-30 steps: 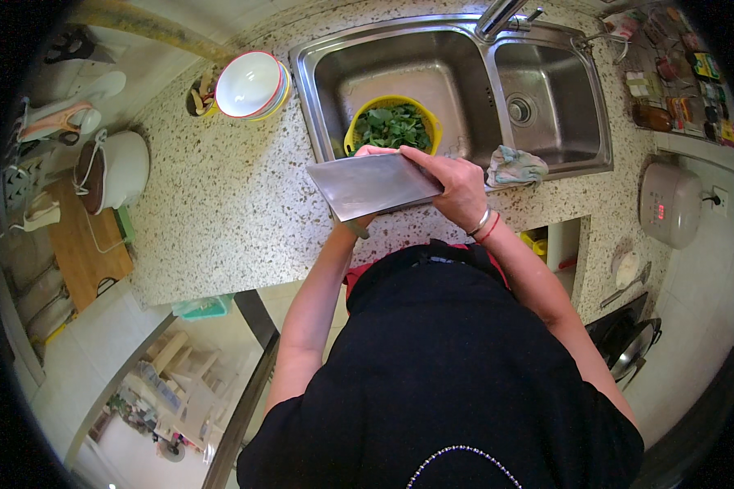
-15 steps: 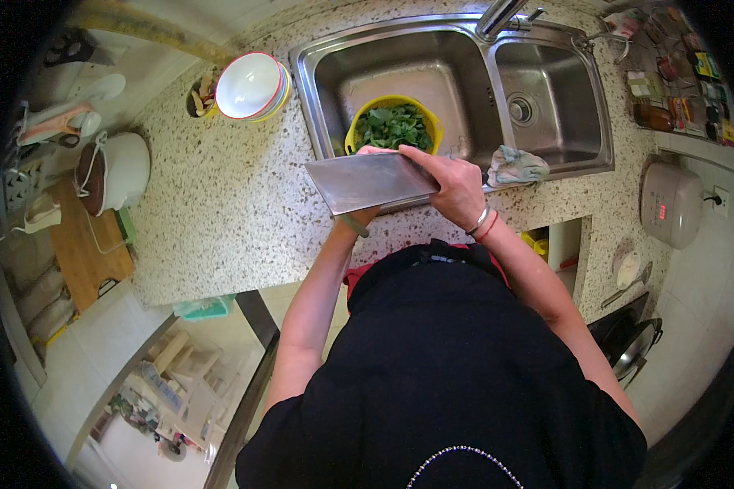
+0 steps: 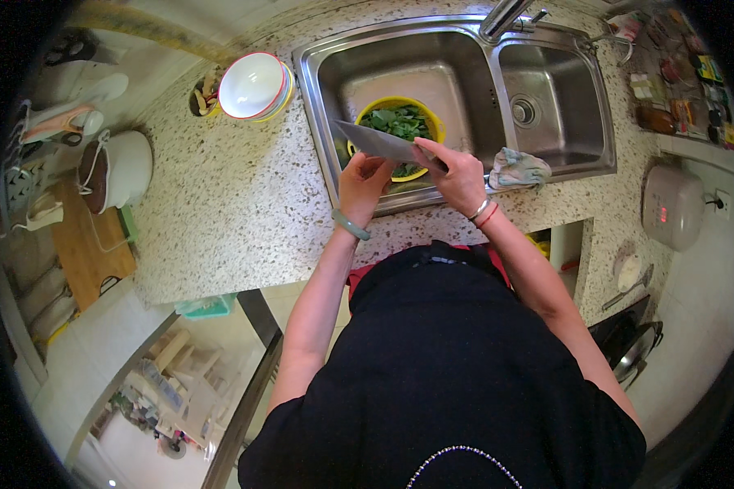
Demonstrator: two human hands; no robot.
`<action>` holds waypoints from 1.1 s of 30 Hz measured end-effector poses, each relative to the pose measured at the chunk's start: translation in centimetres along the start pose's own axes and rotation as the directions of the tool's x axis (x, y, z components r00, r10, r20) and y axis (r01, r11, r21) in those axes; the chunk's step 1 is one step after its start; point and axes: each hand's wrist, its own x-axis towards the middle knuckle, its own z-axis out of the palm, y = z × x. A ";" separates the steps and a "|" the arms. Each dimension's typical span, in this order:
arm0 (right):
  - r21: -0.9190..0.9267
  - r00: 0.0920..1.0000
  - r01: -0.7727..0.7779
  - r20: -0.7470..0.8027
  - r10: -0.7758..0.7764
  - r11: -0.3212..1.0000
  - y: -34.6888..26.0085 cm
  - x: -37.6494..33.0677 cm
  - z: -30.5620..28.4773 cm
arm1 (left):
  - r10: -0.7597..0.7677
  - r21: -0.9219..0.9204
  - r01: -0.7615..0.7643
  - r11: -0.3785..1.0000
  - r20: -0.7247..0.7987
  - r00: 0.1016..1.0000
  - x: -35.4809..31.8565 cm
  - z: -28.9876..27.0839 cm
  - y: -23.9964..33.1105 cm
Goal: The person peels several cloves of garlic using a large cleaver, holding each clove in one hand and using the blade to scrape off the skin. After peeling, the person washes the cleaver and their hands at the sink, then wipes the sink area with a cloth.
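My right hand (image 3: 462, 181) is closed around the handle end of a broad-bladed cleaver (image 3: 379, 142). Its blade slants leftward over the near part of a yellow basket (image 3: 441, 129). Leafy greens (image 3: 401, 121) fill that basket, which stands in the large basin of a steel sink (image 3: 351, 65). Close under the blade's near edge is my left hand (image 3: 362, 186), its fingers curled together. Whether they grip the blade or anything small, I cannot make out, since the fingertips are partly hidden.
Stacked bowls (image 3: 253, 85) stand left of the sink on the speckled counter (image 3: 220, 204). A crumpled cloth (image 3: 518, 168) lies on the sink's near rim. The faucet (image 3: 501, 23) rises behind. A rice cooker (image 3: 671, 204) is at the right, a white pot (image 3: 128, 169) at the left.
The cleaver has turned from broad face showing to a steeper tilt and moved slightly farther over the basket. My left hand has come out from behind the blade to its near side.
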 end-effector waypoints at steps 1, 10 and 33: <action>0.031 1.000 -0.003 -0.022 0.004 1.000 0.1 0.0 0.2 | -0.011 -0.042 0.012 0.999 0.018 1.000 -0.1 0.0 0.2; 0.093 0.991 -0.135 0.038 0.132 0.987 0.6 0.1 0.4 | -0.145 -0.265 0.167 0.950 0.098 0.985 -0.6 0.7 1.4; 0.205 0.993 -0.115 -0.015 0.120 0.972 1.5 -0.1 1.7 | -0.103 -0.242 0.130 0.962 0.120 0.987 -0.6 0.5 1.5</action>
